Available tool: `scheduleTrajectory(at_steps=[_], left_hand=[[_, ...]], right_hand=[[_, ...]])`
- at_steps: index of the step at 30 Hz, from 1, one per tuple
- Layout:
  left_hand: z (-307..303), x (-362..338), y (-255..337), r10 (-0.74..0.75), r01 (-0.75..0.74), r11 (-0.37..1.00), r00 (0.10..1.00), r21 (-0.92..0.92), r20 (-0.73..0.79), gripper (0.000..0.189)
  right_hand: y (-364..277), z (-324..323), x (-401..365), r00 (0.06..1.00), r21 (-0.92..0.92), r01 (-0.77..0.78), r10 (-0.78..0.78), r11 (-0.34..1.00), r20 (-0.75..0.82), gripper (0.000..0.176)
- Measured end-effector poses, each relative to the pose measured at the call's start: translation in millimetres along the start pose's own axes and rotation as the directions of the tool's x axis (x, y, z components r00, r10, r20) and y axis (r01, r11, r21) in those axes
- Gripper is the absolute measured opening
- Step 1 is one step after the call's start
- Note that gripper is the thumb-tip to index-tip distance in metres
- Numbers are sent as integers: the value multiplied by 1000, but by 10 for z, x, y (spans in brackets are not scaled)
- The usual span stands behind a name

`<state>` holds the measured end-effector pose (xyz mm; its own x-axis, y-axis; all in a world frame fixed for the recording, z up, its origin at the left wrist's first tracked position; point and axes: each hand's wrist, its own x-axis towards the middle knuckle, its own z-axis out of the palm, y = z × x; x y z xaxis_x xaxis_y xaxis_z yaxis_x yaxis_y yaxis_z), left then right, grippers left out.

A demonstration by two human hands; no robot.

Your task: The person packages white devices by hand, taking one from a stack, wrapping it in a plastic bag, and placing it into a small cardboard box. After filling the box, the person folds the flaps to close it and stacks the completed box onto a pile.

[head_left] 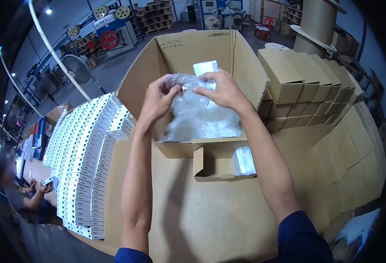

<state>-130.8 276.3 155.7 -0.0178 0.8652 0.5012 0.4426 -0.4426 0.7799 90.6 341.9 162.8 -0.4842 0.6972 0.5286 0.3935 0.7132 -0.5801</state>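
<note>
Table: brown and flat, at 6 o'clock, under the forearms.
Small carton: open, just before the big carton; a wrapped white packet lies in its right end.
Left hand: thumb and fingers are closed in a pinch on the clear plastic bag.
Right hand: narrow also, it pinches the bag from the 3 o'clock side.
Bag place: between both hands, at 12 o'clock, above the big carton.
Bag handling: I judge it very light, soft and a little slippery; it may crumple, or tear if pulled hard. Best hold is the edge, with fingertips, one layer each side.
Loose plastic: heaped in the big carton, probably easy to tangle.
White box: behind the right fingers; whether they touch, I cannot tell.
Brown boxes: piled at 2 o'clock.
White boxes: stacked in rows at 10 o'clock.
Co-worker: at 9 o'clock, holding a small white item.
Machine: far, at 11 o'clock.
</note>
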Motion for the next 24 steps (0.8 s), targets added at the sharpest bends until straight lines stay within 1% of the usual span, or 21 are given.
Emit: scheduleTrajectory(at_steps=[1,2,3,4,5,6,7,8,9,10,11,12,14,16,17,19,20,22,24], left_hand=[[-37,-79,124,12,-12,995,1000,102,-6,17],[-19,-149,211,7,-3,997,999,72,-54,17],[26,-228,290,-4,8,999,995,41,-102,18],[54,-298,355,-12,14,1000,989,12,-148,19],[67,-370,335,10,5,997,980,74,-198,19],[81,-462,420,21,-16,1000,969,21,-248,20],[105,-564,527,26,-38,999,955,-33,-296,21],[122,-671,607,30,-64,994,938,-87,-346,23],[106,-808,636,-31,-10,995,906,-94,-423,30],[112,-1003,589,-103,-42,943,907,-331,-407,32],[117,-1198,543,-175,-75,833,904,-548,-390,35],[149,-1437,505,-157,-174,597,932,-783,-327,36],[599,-1829,954,-319,-198,564,843,-802,-433,37],[870,-2279,1029,-239,-39,795,897,-605,-371,33],[987,-2437,1088,-305,20,784,883,-620,-357,32],[1140,-2736,1147,-413,116,751,851,-650,-326,28],[1185,-2816,1267,-412,113,787,828,-606,-380,28],[1261,-3012,1268,-437,107,803,775,-587,-457,28],[1240,-3178,1304,-402,116,847,778,-518,-483,23]], right_hand=[[11,-19,-36,999,22,-19,18,1000,37,45],[8,-23,-93,996,42,-40,36,998,79,44],[-37,-7,-214,1000,117,16,-17,993,4,36],[-135,-34,-340,1000,138,1,1,990,-9,35],[-252,-91,-462,1000,158,-10,14,987,-24,33],[-359,-141,-603,999,180,-26,32,983,-35,32],[-421,-190,-748,1000,195,-6,11,981,-28,28],[-530,-183,-900,995,307,-43,69,951,-74,28],[-650,-153,-1084,985,417,-76,134,906,-112,28],[-742,-127,-1273,968,522,-103,205,847,-143,27],[-718,-30,-1452,952,488,-97,223,867,-208,26],[-841,-55,-1635,946,418,-119,231,901,-229,26],[-1035,35,-2007,901,471,-171,331,866,-282,27],[-1158,201,-2368,842,625,-187,452,758,-296,28],[-1171,359,-2553,783,561,-152,445,814,-433,27],[-1334,436,-2917,798,707,-183,524,683,-299,25],[-1406,470,-3076,801,769,-202,554,606,-226,24],[-1444,510,-3414,806,745,-283,571,604,-156,22],[-1458,495,-3620,821,742,-310,561,594,-106,22]])
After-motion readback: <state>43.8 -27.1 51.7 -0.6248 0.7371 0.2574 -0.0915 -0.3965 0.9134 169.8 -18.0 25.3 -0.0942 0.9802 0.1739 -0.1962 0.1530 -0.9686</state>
